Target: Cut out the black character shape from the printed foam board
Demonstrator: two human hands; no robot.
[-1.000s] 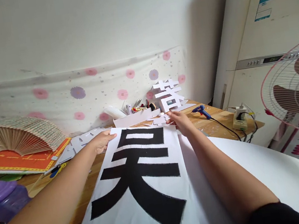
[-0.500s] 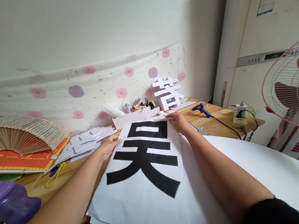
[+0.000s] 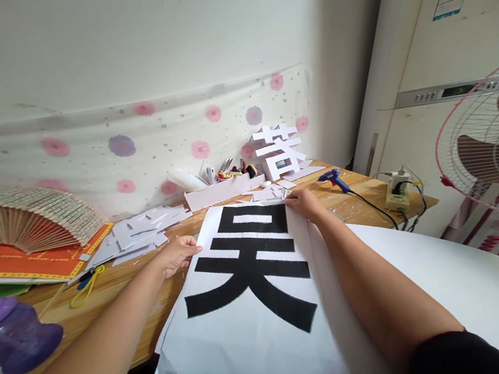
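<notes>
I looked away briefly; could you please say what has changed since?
The printed sheet has shifted right, and its black character looks smaller. The left hand has moved from its top-left corner down the left edge. The right hand stays by the top-right corner; the glue gun hasn't moved.

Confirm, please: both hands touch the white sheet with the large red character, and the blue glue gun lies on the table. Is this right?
Not quite: the head view shows the large character is black, not red. The left hand and right hand do touch the white sheet, and the blue glue gun lies on the table.
</notes>
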